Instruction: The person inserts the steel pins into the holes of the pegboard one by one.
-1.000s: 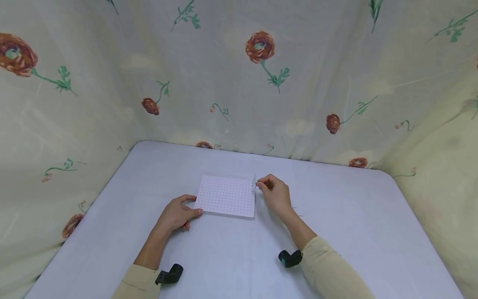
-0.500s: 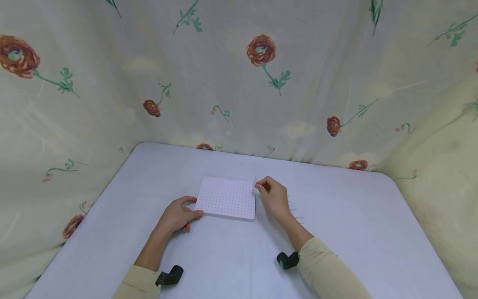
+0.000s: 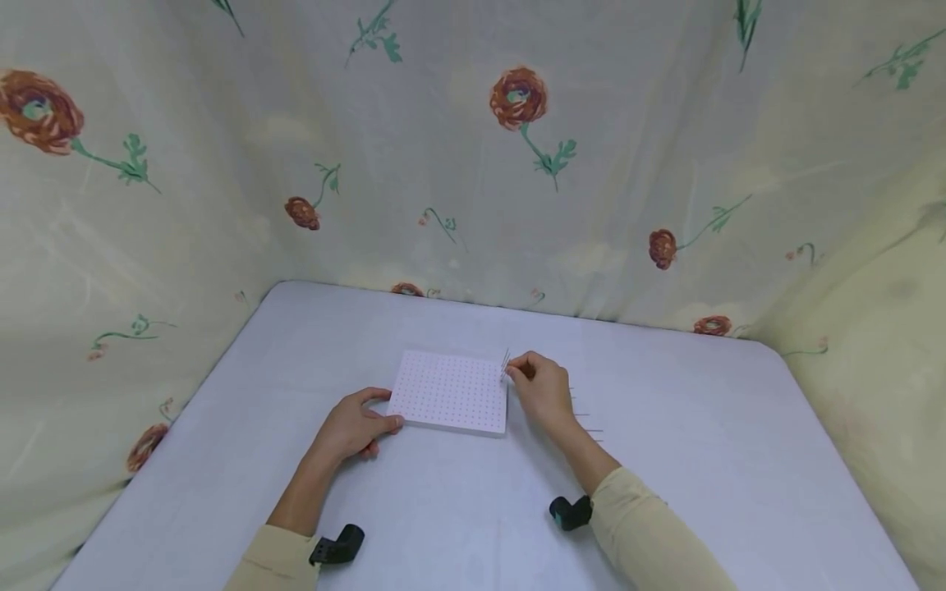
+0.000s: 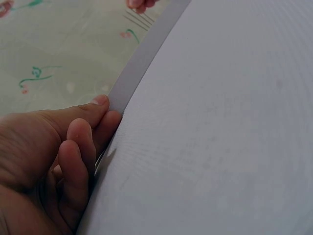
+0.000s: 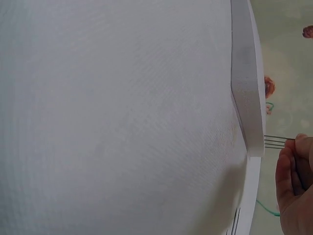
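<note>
A white board with rows of small holes (image 3: 447, 394) lies flat on the table. My left hand (image 3: 358, 423) holds its left side near the front corner; thumb and a fingertip meet its edge (image 4: 139, 61) in the left wrist view. Several thin dark metal pins (image 3: 506, 363) stand in the board's right edge towards the back. There my right hand (image 3: 543, 390) pinches one pin between thumb and index finger. From the right wrist view, the parallel pins (image 5: 274, 141) stick out of the board, and the fingertips are at the end of one.
Loose pins (image 3: 589, 430) lie on the white table (image 3: 702, 460) to the right, partly behind the right forearm. A flowered curtain (image 3: 443, 148) surrounds the table at the back and sides. Each wrist carries a black camera (image 3: 337, 545).
My right hand has moved slightly down and stays at the pins, its fingertips still pinching. The left hand keeps its hold on the board. More loose pins show beside the right wrist.
</note>
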The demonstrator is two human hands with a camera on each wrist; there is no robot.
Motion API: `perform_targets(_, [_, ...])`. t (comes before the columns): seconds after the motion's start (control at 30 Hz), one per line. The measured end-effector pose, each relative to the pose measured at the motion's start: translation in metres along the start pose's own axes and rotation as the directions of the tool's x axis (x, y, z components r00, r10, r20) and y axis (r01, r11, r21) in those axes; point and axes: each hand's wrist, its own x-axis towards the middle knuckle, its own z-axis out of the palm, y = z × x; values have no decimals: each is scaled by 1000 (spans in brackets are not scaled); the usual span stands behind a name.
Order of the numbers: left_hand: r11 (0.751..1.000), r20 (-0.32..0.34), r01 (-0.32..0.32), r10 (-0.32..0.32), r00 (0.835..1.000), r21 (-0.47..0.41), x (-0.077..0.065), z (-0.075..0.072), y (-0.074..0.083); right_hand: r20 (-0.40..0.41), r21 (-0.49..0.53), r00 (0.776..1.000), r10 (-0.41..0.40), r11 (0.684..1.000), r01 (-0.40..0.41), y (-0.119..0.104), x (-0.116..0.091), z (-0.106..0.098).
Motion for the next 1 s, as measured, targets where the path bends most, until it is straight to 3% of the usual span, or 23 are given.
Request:
perform_targets(0.3, [1000,-10,-14,14,1000,6,0,0,-1,-1,-99,1000,-3,995,3,-4,1,-4])
perform_targets(0.47, [1000,-11,-8,8,1000,1,0,2,-1,-5,-103,1000,14,995,-14,-3,-1,-15])
perform_targets(0.8, [1000,-10,0,0,1000,0,0,1,1,14,-63,1000,25,998,-24,16,-6,-59])
perform_targets(1.0, [1000,-15,1,-1,1000,9,-2,0,4,87,-140,996,17,990,-5,33,-16,-92])
